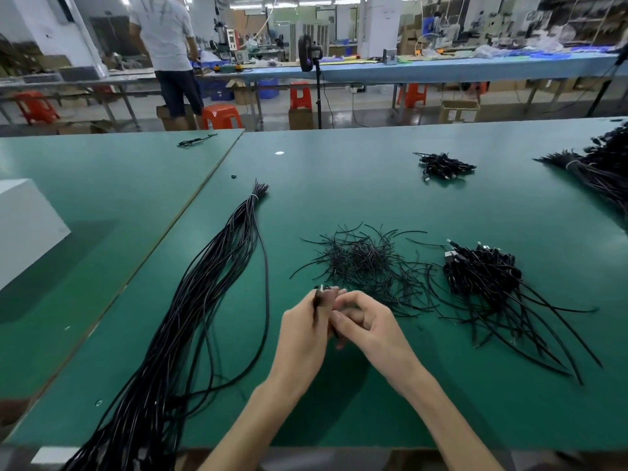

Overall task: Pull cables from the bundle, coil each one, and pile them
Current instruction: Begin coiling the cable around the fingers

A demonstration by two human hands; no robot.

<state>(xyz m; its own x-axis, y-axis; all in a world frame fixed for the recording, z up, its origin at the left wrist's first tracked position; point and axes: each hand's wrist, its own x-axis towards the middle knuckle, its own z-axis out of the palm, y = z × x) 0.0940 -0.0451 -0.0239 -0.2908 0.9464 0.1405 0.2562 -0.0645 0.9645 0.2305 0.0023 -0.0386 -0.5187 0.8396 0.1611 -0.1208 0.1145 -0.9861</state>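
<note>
Cable [320,297] stands upright between the hands, gripped by the curled fingers of the left hand [300,331] and pinched low by the right hand [368,326]; pile [482,271] lies to the right, nearer the right hand, bundle [210,277] leftward

Most of cable [318,298] hidden in left hand [302,334], perhaps coiled; bundle [204,283] cut off by bottom edge.

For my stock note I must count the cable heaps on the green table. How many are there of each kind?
Long tied bundles: 2
Piles of coiled cables: 2
Heaps of short thin wires: 1
Total: 5
</note>
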